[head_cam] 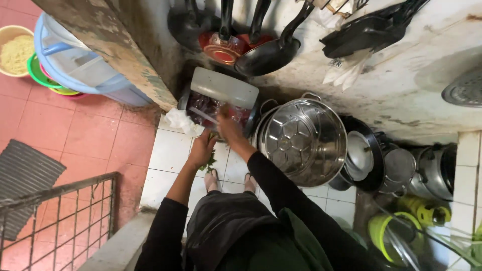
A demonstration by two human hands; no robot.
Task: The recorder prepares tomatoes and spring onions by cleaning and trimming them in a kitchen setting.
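My left hand (202, 149) is closed around a small bunch of green leaves (209, 163), held low over the white floor tiles. My right hand (229, 126) reaches forward into the mouth of a bin (221, 103) lined with a clear plastic bag, its pale lid tipped up at the back; I cannot tell whether those fingers hold anything. Both arms wear black sleeves. My feet in sandals (228, 180) show below the hands.
A large upturned steel pot (304, 138) stands right of the bin, with more pots and lids (396, 168) beyond. Dark pans (266, 52) hang on the stained wall. A blue tub (75, 60) and a bowl of yellow grains (15, 50) sit far left. A metal railing (60, 216) is at lower left.
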